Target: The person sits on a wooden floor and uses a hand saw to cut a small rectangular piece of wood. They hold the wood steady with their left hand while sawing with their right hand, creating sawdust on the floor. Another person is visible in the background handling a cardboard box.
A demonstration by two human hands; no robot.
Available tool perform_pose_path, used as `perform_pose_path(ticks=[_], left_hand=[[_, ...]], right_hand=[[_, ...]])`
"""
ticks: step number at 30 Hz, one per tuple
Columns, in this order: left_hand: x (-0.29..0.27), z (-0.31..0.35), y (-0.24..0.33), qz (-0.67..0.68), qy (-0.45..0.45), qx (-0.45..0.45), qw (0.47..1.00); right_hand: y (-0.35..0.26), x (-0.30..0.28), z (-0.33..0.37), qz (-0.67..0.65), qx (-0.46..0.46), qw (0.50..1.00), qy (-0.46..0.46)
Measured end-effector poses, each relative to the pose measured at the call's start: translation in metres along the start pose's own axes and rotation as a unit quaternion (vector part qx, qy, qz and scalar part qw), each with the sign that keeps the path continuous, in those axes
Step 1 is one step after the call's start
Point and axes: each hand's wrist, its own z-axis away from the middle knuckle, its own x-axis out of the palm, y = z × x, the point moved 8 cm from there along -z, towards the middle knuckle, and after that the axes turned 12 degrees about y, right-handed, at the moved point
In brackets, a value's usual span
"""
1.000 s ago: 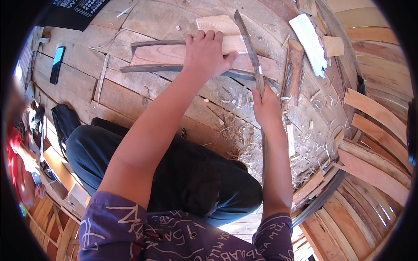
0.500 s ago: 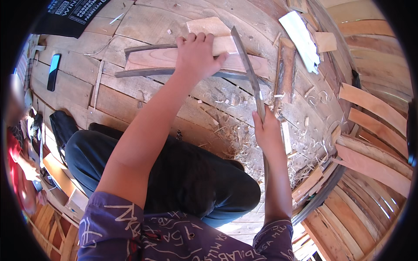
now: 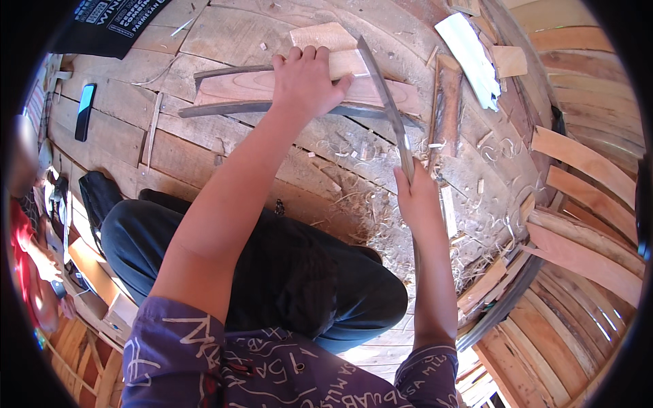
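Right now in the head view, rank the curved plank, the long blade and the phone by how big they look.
1. Curved plank
2. Long blade
3. Phone
The phone lies nearer the rim, where the fisheye shrinks things, so its place is less sure.

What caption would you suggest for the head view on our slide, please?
Left hand pins a curved wooden piece to the plank floor; right hand grips a long blade.
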Motion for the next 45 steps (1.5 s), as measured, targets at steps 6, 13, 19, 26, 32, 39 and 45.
perform_pose_path(ticks=[6,13,19,26,32,39,45], left_hand=[[-0.001,0.003,-0.003,0.004,0.020,0.026,0.999],[-0.001,0.004,0.007,0.013,0.019,0.035,0.999],[-0.003,0.001,-0.001,0.000,-0.001,-0.005,1.000],[-0.001,0.001,-0.001,-0.008,0.012,0.025,1.000],[-0.002,0.003,0.000,0.011,0.029,0.038,0.999],[-0.002,0.004,0.005,0.012,0.025,0.038,0.999],[-0.009,0.014,0.005,0.032,0.044,0.052,0.997]], right_hand=[[0.009,-0.006,0.024,-0.018,0.034,0.999,-0.017],[-0.014,0.032,-0.053,-0.011,-0.032,0.999,0.014],[-0.010,0.020,-0.029,-0.006,-0.020,1.000,0.006],[0.015,-0.030,0.040,0.022,0.042,0.998,-0.039],[-0.001,-0.006,-0.004,0.017,0.011,0.999,-0.027],[-0.025,0.025,-0.057,-0.004,-0.051,0.999,0.017],[-0.030,0.012,-0.039,0.025,-0.048,0.998,0.022]])
